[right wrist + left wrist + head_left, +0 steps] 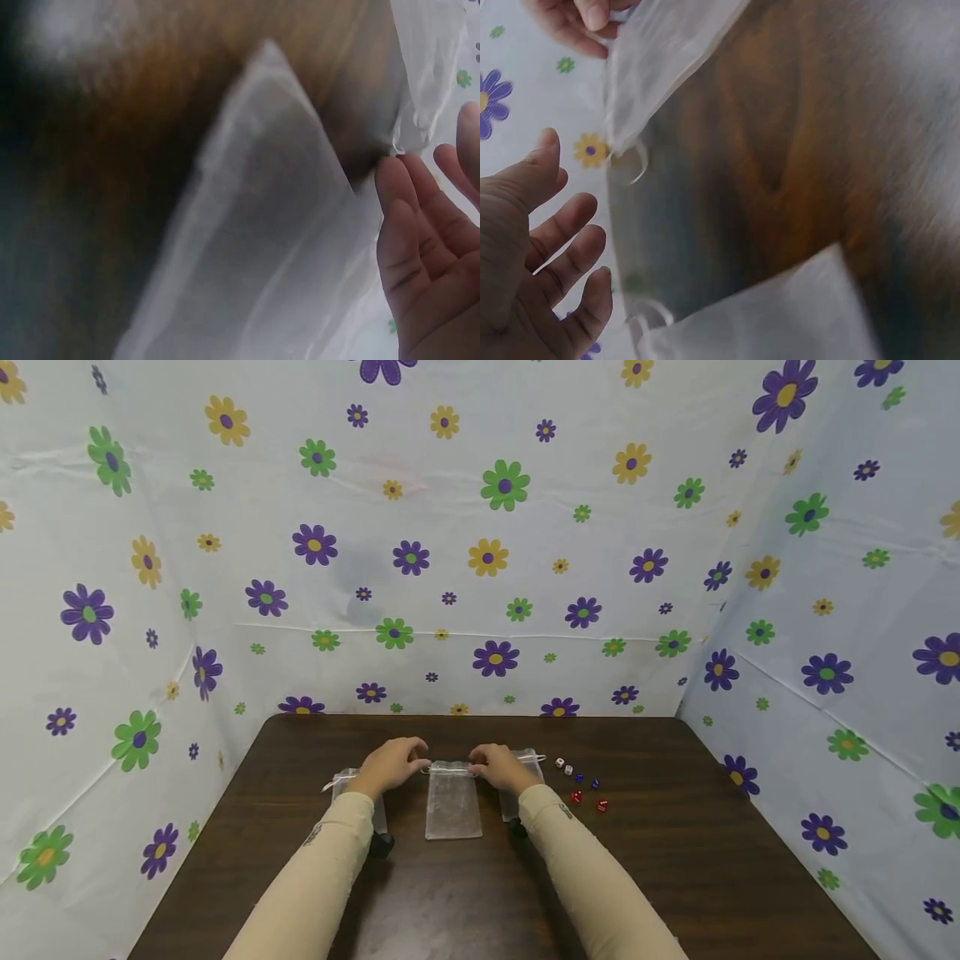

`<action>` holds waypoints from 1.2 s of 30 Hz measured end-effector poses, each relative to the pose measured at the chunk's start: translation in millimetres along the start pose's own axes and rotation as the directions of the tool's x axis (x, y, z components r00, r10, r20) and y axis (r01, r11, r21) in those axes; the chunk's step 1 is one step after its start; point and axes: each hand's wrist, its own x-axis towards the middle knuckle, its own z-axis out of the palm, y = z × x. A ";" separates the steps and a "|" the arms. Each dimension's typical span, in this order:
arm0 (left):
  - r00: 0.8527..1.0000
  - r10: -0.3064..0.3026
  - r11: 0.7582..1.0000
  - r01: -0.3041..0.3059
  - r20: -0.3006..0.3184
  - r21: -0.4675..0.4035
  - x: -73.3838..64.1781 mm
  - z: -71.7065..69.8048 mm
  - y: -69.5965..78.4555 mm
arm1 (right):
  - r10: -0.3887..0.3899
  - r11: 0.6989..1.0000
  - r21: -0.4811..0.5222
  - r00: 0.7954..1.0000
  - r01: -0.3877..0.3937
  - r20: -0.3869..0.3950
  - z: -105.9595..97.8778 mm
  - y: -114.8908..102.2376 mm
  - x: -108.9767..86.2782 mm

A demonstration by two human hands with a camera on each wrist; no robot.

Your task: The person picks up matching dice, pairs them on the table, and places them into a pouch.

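Note:
A small sheer white drawstring pouch (453,810) lies flat on the table between the two hands, its string end pointing away. My left hand (390,767) is at its upper left corner, near a string loop; in the left wrist view the fingers (574,221) are relaxed and apart, holding nothing. At the upper right corner is my right hand (501,768); the right wrist view shows loosely bent fingers (431,217) beside the pouch's string, thumb apart. A left pouch (345,781) and a right pouch (531,764) lie partly hidden under the arms.
Right of the pouches lie two white dice (559,762), two blue dice (596,784) and two red dice (602,806). The dark wooden table (645,877) is bordered at the back and sides by a flowered white cloth (450,677).

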 end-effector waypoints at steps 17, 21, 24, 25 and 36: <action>0.999 -0.031 1.000 0.031 0.028 0.002 -3.5 33.2 9.8 | -0.019 0.996 -0.089 1.000 0.018 0.000 15.0 -4.5 -1.9; 0.999 -0.027 1.000 0.027 0.019 0.011 -4.6 34.8 9.6 | -0.024 0.997 -0.076 1.000 0.023 -0.009 15.8 -3.4 -2.5; 1.000 -0.004 1.000 0.004 0.007 0.008 -3.8 36.8 7.6 | -0.037 0.997 -0.062 0.999 0.036 -0.014 15.0 -3.6 -3.6; 1.000 0.006 1.000 -0.006 0.003 0.008 -2.9 38.2 6.1 | -0.041 0.997 -0.064 0.999 0.040 -0.017 15.2 -3.5 -3.8; 0.976 0.183 0.974 -0.197 -0.120 -0.110 0.5 37.6 -8.8 | -0.029 0.997 0.066 0.999 0.032 -0.045 8.6 -6.3 -4.9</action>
